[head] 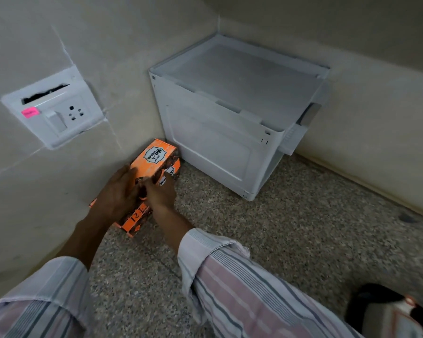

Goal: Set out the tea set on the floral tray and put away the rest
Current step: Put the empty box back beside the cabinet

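Speckled stone floor [266, 240] meets beige walls here, and a white lidded bin [230, 113] sits in the far corner against both. On the left wall, a white socket plate [54, 111] carries a pink sticker.

An orange box [156, 157] printed "Wake Up Time" lies on the floor along the left wall's base, its far end just beside the bin's near left corner.

Both arms reach forward from striped sleeves [242, 284] rolled back off the forearms. Left hand [117, 193] lies over the box's near half, palm down, fingers stretched along its top and wall side. Right hand [160, 191] is at the box's open-floor side, fingers curled against the front face, thumb toward the left hand; whether it truly grips cannot be told. The two hands nearly touch over the box.

At the lower right edge a dark, blurred shape [381, 311] rests on the floor.
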Demonstrator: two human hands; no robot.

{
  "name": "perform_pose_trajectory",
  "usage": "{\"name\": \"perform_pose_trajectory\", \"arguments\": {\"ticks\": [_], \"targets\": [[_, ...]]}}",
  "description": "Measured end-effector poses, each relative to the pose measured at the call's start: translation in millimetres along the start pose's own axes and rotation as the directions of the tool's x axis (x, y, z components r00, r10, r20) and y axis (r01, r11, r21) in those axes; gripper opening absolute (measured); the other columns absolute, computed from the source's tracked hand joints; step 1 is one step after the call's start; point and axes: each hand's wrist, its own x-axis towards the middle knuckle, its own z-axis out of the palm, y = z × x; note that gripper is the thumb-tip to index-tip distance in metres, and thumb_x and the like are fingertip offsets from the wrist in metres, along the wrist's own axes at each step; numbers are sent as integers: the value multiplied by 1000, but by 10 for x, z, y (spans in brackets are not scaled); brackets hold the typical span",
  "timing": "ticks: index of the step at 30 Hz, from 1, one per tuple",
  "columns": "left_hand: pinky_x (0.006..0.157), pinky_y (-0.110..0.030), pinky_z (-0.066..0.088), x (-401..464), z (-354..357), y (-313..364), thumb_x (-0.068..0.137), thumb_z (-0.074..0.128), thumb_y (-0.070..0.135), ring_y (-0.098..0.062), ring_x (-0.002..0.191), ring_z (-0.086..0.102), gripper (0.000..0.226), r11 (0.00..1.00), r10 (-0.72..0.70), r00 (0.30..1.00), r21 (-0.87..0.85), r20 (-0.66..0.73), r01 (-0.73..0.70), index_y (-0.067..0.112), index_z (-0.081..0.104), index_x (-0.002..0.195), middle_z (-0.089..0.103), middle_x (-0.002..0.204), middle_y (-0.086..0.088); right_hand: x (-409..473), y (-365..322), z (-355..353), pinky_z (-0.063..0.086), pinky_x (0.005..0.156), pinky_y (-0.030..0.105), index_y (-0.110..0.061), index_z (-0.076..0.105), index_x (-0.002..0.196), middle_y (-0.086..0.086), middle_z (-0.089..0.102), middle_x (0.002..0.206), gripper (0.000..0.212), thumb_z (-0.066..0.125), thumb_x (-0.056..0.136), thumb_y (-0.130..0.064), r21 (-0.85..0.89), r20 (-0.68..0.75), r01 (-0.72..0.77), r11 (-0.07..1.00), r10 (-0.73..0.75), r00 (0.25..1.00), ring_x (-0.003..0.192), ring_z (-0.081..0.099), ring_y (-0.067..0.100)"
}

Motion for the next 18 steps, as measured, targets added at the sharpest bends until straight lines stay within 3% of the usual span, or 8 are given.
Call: {"name": "perform_pose_trajectory", "arguments": {"ticks": [4,9,11,14,18], "targets": [[119,-47,28,-73,55,124,92,37,51,-37,146,31,74,999,33,994,-17,-105,-35,2,41,147,32,157,-23,-72,-1,-199,45,102,28,-17,54,141,8,61,140,54,69,91,-33,-76,-8,38,996,-39,999,127,59,25],[103,-43,43,-260,313,612,92,44,34,-32,129,49,51,984,144,949,-64,-280,-168,10,54,136,53,141,-15,-162,107,-773,43,85,23,-14,61,129,10,64,132,38,62,94,-28,-219,-49,41,975,-53,997,118,62,26],[97,-41,46,-314,480,844,91,45,32,-30,121,53,45,969,169,948,-133,-269,-210,12,59,129,59,132,-12,-216,167,-1049,41,85,23,-17,62,126,11,62,132,36,61,92,-29,-298,-61,47,953,-68,996,115,62,26],[100,-39,45,-332,770,1158,91,43,37,-30,117,59,45,942,190,961,-238,-203,-237,10,65,120,65,123,-12,-310,192,-1534,46,92,25,-19,65,123,8,62,130,35,60,90,-31,-418,-123,42,908,-102,987,114,63,25],[99,-38,47,-342,1147,1534,87,43,44,-30,111,62,51,925,196,973,-306,-122,-225,10,68,116,68,117,-12,-457,220,-2178,47,105,36,-21,67,122,9,60,131,36,60,90,-36,-577,-209,-20,816,-123,970,121,60,29]]}}
